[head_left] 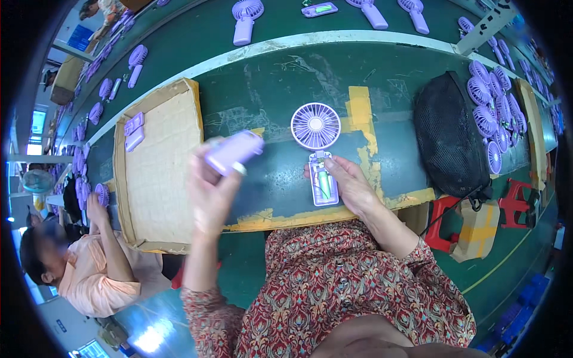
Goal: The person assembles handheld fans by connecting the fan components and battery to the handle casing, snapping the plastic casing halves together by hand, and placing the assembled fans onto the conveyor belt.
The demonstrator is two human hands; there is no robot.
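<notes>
My left hand (210,186) is raised over the bench, closed on a purple plastic cover (234,152), which is smeared by motion. My right hand (353,184) grips the handle of a purple handheld fan (316,126) close to the bench's front edge. That handle lies open toward me, with a green battery cell (324,184) and a small circuit board showing inside. The fan's round grille points away from me, past the handle. A gap separates the cover from the fan.
A shallow cardboard tray (161,173) on the left holds several purple covers (135,130). To the right are a black mesh bag (449,134) and a heap of purple fans (486,101). Beyond runs a conveyor with spaced fans (243,22). A co-worker (98,268) sits at left.
</notes>
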